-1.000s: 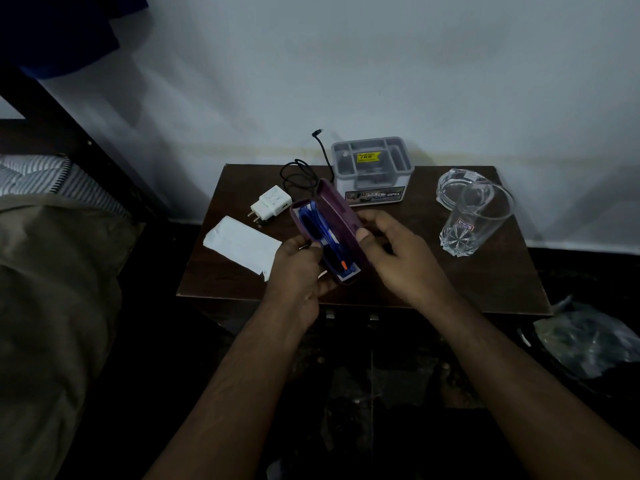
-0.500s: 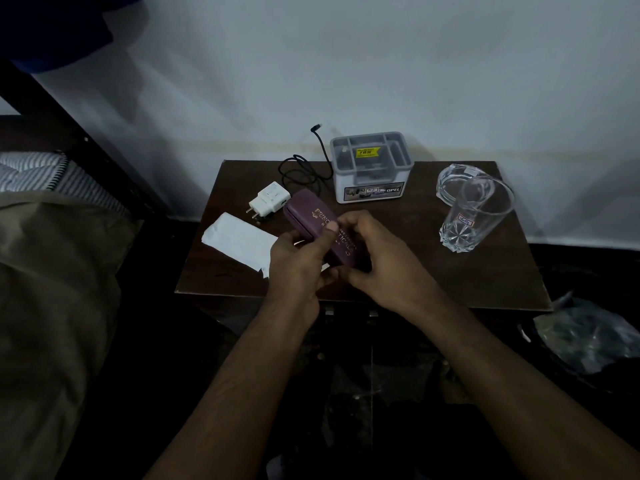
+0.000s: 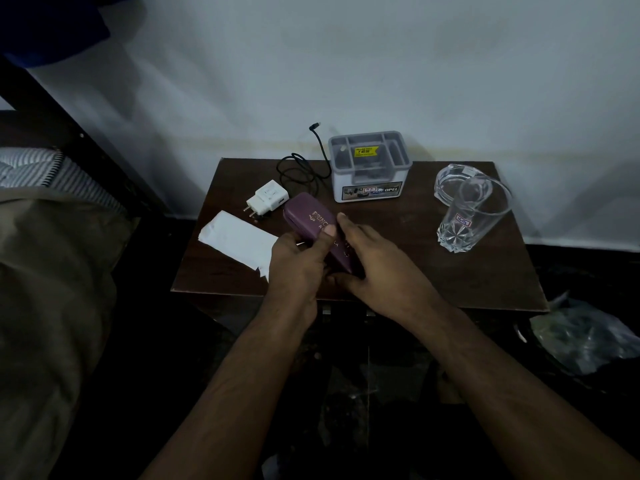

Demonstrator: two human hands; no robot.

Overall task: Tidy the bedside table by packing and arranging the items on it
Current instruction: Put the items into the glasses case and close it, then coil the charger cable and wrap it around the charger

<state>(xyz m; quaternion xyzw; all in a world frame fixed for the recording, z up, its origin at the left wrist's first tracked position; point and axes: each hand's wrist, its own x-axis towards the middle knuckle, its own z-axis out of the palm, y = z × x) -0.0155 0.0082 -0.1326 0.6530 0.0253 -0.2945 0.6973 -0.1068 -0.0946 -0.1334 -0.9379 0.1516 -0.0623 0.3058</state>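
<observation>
A purple glasses case with gold lettering is closed and held over the front middle of the dark wooden bedside table. My left hand grips its near end, thumb pressed on the lid. My right hand wraps the case from the right side and below. A white charger plug lies behind the case, with a black cable coiled by it. A white sheet of paper lies at the left front.
A grey compartment organiser box stands at the back centre. A tall drinking glass and a glass ashtray stand at the right. A bed is on the left; a plastic bag lies on the floor right.
The case was open a second ago with blue glasses showing inside; its lid has come down and it is now closed between both hands.
</observation>
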